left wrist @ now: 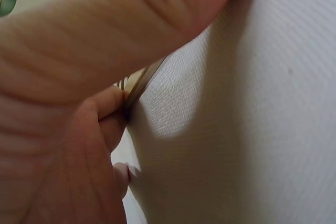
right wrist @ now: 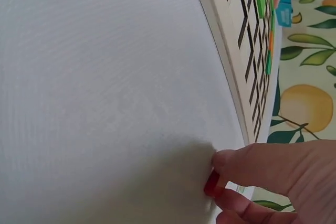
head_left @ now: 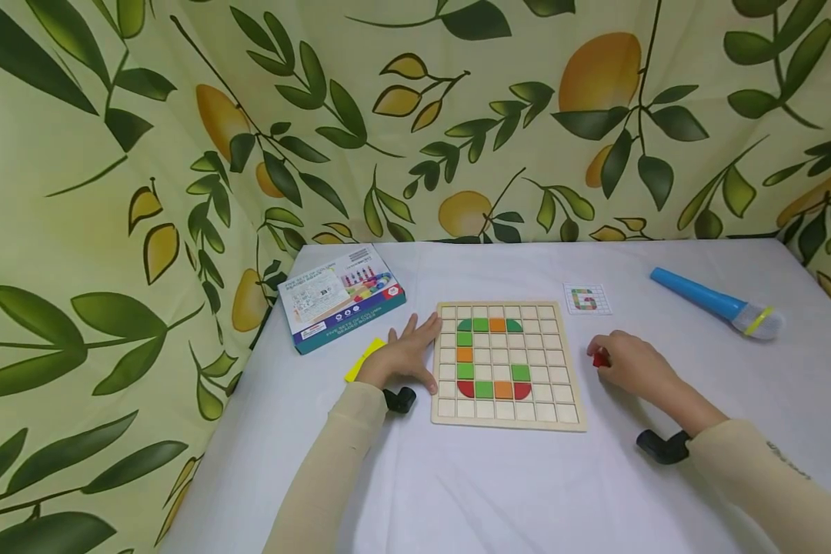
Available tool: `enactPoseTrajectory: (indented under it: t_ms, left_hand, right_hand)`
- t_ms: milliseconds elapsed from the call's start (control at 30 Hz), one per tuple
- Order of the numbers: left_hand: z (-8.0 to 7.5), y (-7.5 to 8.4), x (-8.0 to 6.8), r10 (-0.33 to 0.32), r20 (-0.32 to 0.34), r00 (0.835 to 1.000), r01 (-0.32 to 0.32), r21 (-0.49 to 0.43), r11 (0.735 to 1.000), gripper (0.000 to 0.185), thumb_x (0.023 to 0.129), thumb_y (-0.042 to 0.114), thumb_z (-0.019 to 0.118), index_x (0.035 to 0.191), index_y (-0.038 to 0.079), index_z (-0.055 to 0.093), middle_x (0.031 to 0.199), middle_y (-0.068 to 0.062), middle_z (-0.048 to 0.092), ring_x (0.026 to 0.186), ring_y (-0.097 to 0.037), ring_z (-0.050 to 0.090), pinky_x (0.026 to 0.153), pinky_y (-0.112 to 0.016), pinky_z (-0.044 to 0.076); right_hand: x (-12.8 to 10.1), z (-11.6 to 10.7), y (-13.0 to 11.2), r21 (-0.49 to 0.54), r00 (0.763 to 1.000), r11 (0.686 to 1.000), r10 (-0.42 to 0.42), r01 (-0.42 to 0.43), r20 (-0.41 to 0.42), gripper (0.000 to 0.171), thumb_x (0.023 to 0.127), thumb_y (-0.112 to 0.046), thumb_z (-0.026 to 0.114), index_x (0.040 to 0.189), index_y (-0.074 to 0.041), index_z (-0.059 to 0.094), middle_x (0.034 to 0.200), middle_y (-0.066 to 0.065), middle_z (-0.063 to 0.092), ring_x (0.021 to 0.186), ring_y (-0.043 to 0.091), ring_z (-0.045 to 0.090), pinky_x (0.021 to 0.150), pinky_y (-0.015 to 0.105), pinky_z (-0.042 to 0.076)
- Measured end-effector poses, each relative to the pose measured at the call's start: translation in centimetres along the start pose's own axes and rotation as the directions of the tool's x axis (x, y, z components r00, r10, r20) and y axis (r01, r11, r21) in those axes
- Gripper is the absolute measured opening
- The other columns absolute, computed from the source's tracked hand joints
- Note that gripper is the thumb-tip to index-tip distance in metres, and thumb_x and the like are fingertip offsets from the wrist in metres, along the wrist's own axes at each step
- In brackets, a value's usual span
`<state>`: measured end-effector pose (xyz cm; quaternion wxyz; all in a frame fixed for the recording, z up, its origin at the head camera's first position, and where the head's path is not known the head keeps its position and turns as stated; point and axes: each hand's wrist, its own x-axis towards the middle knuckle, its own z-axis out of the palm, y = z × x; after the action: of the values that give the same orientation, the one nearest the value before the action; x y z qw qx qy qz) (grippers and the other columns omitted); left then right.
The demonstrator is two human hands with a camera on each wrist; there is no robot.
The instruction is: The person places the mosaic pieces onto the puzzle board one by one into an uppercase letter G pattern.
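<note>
My right hand (head_left: 630,363) is to the right of a square wooden grid board (head_left: 552,357), apart from it. Between thumb and fingers it pinches a small red tile (right wrist: 212,183), low over the white cloth. My left hand (head_left: 403,357) rests at the board's left edge with fingers spread, its fingertips and thumb touching the rim. Green, orange and red tiles (head_left: 465,354) sit in the board's cells, shaped like a letter G with rounded corner pieces. Behind the right hand lies a small pattern card (head_left: 599,309) printed with a similar coloured G.
A flat game box (head_left: 342,296) lies at the back left. Partly under the left wrist shows a yellow piece (head_left: 364,358). A blue microphone (head_left: 716,302) lies at the back right. Patterned cloth (head_left: 415,123) hangs behind the table and along its left side.
</note>
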<state>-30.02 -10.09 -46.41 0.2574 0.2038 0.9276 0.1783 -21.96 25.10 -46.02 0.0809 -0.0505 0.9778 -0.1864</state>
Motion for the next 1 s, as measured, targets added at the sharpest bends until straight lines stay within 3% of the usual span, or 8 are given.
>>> enactPoseTrajectory:
  t_ms: [267, 533, 733, 1000]
  left_hand:
    - [-0.1, 0.0, 0.0, 0.003, -0.009, 1.0, -0.003, -0.001, 1.0, 0.122, 0.056, 0.037, 0.086, 0.149, 0.028, 0.008, 0.154, 0.012, -0.002, 0.14, -0.021, -0.015, 0.107, -0.058, -0.009]
    - [0.4, 0.0, -0.1, -0.004, -0.009, 1.0, 0.003, -0.014, 1.0, 0.122, 0.056, 0.037, 0.086, 0.149, 0.03, 0.008, 0.154, 0.014, -0.002, 0.14, -0.02, -0.014, 0.108, -0.057, -0.008]
    - [0.6, 0.0, -0.2, 0.004, -0.011, 1.0, -0.004, -0.022, 1.0, 0.121, 0.056, 0.035, 0.087, 0.149, 0.029, 0.009, 0.154, 0.013, -0.001, 0.14, -0.02, -0.013, 0.108, -0.056, -0.006]
    - [0.3, 0.1, -0.5, 0.008, -0.024, 1.0, -0.009, -0.016, 1.0, 0.121, 0.056, 0.034, 0.087, 0.149, 0.028, 0.009, 0.155, 0.012, 0.0, 0.14, -0.02, -0.013, 0.108, -0.057, -0.006]
  right_hand:
    - [0.3, 0.0, -0.6, -0.002, 0.998, 1.0, 0.001, -0.001, -0.065, 0.029, 0.073, -0.002, 0.073, 0.098, 0.008, 0.064, 0.078, 0.013, 0.056, 0.069, 0.024, 0.048, 0.064, 0.039, 0.048]
    - [2.2, 0.5, -4.8, 0.13, 0.987, 0.98, -0.142, 0.151, -0.073, 0.027, 0.076, -0.003, 0.071, 0.102, 0.003, 0.065, 0.09, 0.011, 0.06, 0.073, 0.021, 0.05, 0.062, 0.028, 0.048]
    - [3.6, 2.6, -6.8, 0.113, 0.965, 0.958, -0.259, 0.263, -0.043, 0.019, 0.078, -0.005, 0.071, 0.097, -0.002, 0.069, 0.089, 0.005, 0.061, 0.073, 0.017, 0.049, 0.063, 0.028, 0.046]
    - [4.0, 3.6, -7.7, 0.072, 0.944, 0.943, -0.32, 0.326, -0.081, 0.018, 0.078, -0.008, 0.072, 0.096, -0.005, 0.072, 0.091, 0.002, 0.065, 0.085, 0.019, 0.058, 0.078, 0.036, 0.052]
